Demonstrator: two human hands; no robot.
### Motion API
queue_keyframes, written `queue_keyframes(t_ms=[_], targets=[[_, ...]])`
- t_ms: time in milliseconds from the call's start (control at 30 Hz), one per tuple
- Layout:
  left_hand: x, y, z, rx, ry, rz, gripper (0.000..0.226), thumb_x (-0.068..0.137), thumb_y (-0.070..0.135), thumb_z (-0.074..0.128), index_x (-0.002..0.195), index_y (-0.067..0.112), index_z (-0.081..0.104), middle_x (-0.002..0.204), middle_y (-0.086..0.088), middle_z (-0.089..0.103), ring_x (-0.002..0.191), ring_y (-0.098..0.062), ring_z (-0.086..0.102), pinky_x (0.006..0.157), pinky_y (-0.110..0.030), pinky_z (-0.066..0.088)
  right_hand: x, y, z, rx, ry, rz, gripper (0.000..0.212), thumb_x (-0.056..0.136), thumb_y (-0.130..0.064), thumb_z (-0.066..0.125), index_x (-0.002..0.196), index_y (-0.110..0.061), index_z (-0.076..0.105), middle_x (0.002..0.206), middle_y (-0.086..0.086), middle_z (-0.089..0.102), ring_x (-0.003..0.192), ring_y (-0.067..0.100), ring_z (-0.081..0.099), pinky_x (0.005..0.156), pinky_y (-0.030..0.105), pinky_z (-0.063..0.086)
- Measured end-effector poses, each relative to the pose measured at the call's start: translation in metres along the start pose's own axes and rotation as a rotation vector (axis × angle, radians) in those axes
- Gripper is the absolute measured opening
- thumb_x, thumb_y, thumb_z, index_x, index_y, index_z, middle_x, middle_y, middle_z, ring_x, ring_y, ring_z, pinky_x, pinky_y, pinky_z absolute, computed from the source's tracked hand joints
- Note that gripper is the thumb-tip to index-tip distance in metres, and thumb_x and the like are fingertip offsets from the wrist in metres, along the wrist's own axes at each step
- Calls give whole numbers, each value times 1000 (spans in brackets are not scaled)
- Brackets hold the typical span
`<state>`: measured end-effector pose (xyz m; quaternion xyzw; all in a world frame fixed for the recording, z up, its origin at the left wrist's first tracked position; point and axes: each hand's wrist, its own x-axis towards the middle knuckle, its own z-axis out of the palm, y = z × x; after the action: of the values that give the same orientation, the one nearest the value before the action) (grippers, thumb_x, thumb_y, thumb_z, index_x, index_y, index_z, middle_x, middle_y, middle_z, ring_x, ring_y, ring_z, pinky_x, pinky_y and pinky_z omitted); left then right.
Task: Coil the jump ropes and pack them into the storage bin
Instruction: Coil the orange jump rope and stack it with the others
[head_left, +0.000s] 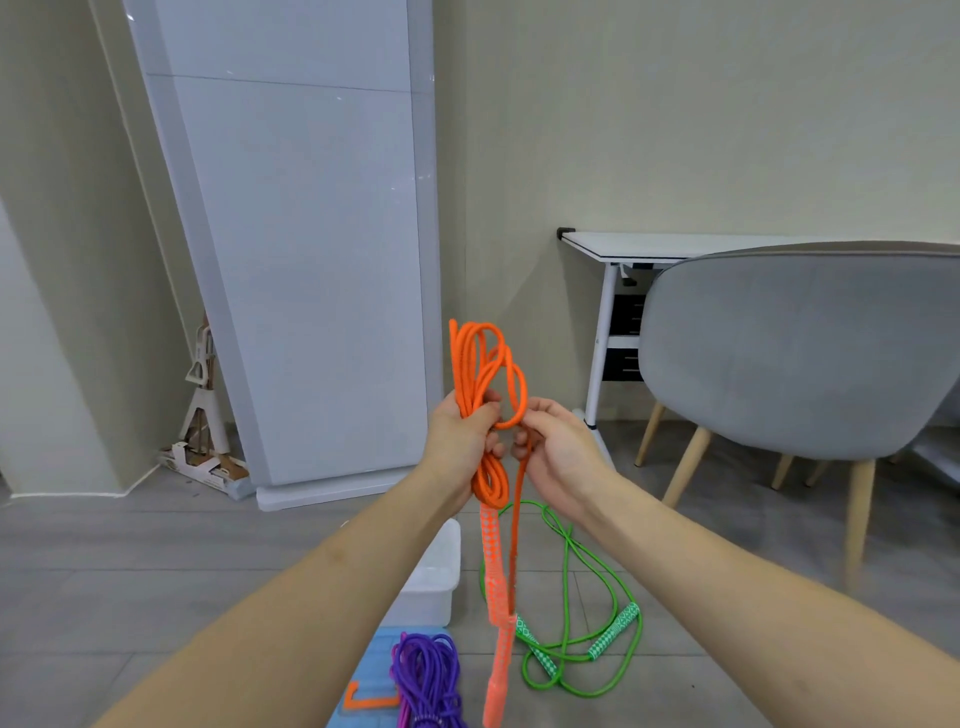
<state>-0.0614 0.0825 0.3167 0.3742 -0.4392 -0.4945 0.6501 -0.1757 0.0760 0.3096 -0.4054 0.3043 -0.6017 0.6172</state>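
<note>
The orange jump rope (485, 395) is mid-coil, its loops bunched in the left hand's (462, 441) closed grip while the right hand (558, 452) pinches the free strand (tying off seems next), with the white storage bin (434, 577) at 6 o'clock below.

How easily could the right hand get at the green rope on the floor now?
Probably not at once: the right hand pinches the orange rope and is well above the green rope. Nothing lies over the green rope, though.
</note>
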Motion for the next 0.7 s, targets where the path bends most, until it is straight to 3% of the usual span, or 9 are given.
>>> queue_keyframes(t_ms=[67,133,267,367,500,600,700], targets=[[1,-4,0,57,11,13,14,94,-4,50,101,8,55,59,-1,42,42,-11,35,43,-26,38,0,-3,0,30,29,-19,16,101,2,42,96,-10,52,74,7,52,57,12,44,55,26,32],[2,-7,-2,113,7,21,13,94,-3,52,99,9,56,62,-3,43,43,-12,36,43,-26,38,-1,-5,-1,-18,27,-85,12,101,-3,51,97,-14,50,73,5,50,57,12,43,55,27,30],[2,-8,-1,151,-26,41,7,94,1,57,95,8,56,67,-6,48,46,-12,40,43,-26,39,-5,-11,-5,-347,17,-254,27,90,-4,73,104,-15,51,77,3,59,59,7,54,58,22,42],[0,-8,1,155,-55,47,6,95,1,56,95,7,56,64,-5,44,45,-12,37,43,-26,39,-2,-12,-11,-490,116,-276,27,85,-13,78,102,-16,57,79,5,64,63,10,55,66,30,45],[-3,-11,5,184,-83,49,6,96,2,55,98,6,59,58,1,43,44,-12,37,45,-29,39,-1,-14,-16,-639,204,-399,8,86,-13,73,87,-13,65,70,4,61,63,17,55,62,37,48],[-3,-11,6,201,-92,62,6,97,2,55,99,5,60,61,2,44,45,-12,37,46,-29,39,-3,-17,-18,-828,228,-519,18,92,-18,66,75,-13,64,67,8,61,63,22,62,63,42,55],[-1,-13,5,253,-114,78,7,96,5,55,95,9,61,62,2,45,46,-15,36,47,-29,39,-1,-17,-23,-1118,250,-637,29,96,-18,59,68,-15,52,72,4,48,68,22,50,65,38,40]])
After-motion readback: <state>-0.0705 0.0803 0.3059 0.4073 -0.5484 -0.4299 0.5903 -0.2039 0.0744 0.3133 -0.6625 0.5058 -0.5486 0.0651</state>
